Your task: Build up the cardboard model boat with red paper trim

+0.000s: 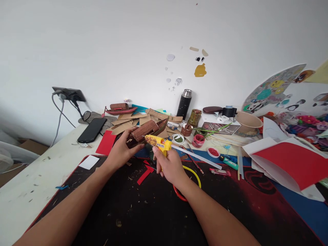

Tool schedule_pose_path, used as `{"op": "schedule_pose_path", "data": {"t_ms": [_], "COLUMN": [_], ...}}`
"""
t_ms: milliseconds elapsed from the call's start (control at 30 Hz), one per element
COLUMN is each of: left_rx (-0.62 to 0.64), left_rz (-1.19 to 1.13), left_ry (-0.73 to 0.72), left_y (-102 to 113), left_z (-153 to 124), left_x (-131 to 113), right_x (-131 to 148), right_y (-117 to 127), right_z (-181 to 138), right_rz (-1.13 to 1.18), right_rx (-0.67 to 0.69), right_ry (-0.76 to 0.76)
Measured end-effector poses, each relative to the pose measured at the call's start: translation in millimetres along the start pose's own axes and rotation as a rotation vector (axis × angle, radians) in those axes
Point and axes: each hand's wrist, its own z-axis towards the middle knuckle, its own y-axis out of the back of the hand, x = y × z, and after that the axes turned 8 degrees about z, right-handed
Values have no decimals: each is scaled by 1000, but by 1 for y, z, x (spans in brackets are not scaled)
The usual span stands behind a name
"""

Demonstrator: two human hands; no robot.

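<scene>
My left hand (123,150) is closed around the near end of a brown model boat (146,131) with a curved cabin roof, holding it tilted above the dark mat. In my right hand (171,165) is a yellow hot glue gun (156,141), its nozzle pointing left at the lower edge of the roof. Whether the tip touches the boat I cannot tell. A long clear glue stick (196,156) sticks out of the gun's back. Below the hands lies a red corrugated strip (145,175) with smaller red scraps.
Cardboard pieces (125,124), a second, red-hulled model boat (120,109) and a black flask (184,104) stand behind. Paint jars (198,140), brushes and a teal utility knife (229,163) lie to the right, near folded red paper (292,162). A phone (92,130) is at left.
</scene>
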Motion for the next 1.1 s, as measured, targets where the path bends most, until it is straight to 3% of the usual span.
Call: {"op": "schedule_pose_path", "data": {"t_ms": [1100], "left_rx": [-2], "left_rz": [4], "left_ry": [-33], "left_y": [1], "left_z": [0], "left_x": [8], "right_x": [-2], "right_y": [2], "right_z": [2], "right_rz": [-11], "right_rx": [-7], "right_ry": [-2]}}
